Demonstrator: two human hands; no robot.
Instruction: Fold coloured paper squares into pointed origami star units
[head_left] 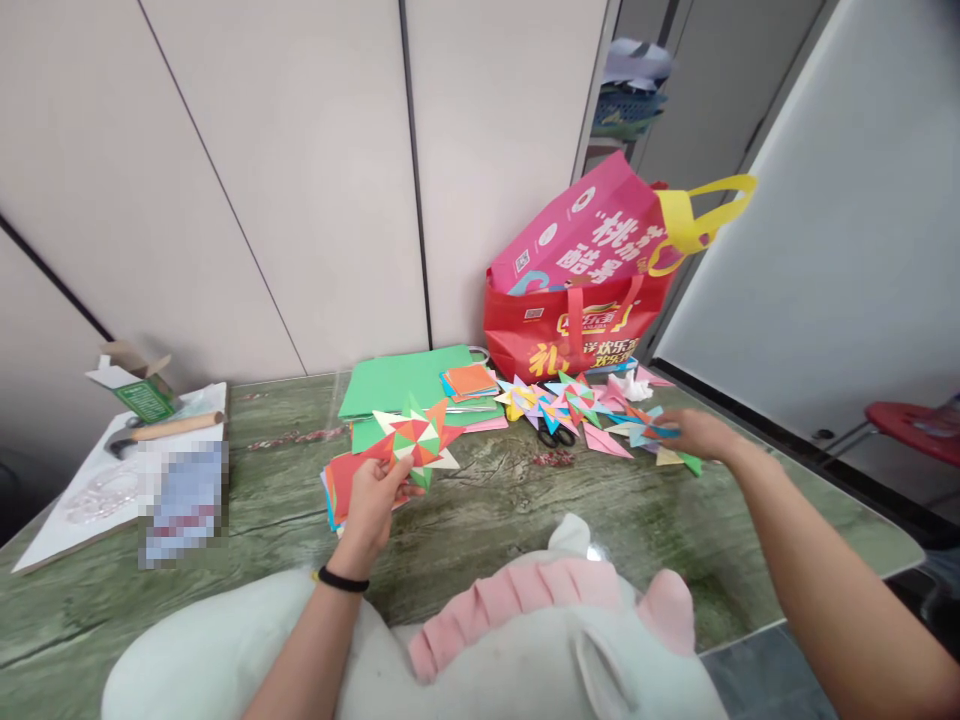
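My left hand [381, 490] pinches the lower edge of a folded paper star [417, 438] in red, green, orange and cream, held above the table. Out to the right, my right hand [694, 435] reaches down with its fingertips on a blue and orange paper star [643, 428]. More folded stars [577, 395] and pink pieces lie between the hands, near black-handled scissors [556, 433]. A stack of red and orange paper [341, 485] sits beside my left hand, partly hidden by it.
Green sheets [409, 370] hold an orange paper stack [470, 380]. Behind stands a red bag [577, 325]. A hammer [176, 427] and a small green box [142, 395] are at the left. A plush toy [540, 630] lies at the front edge.
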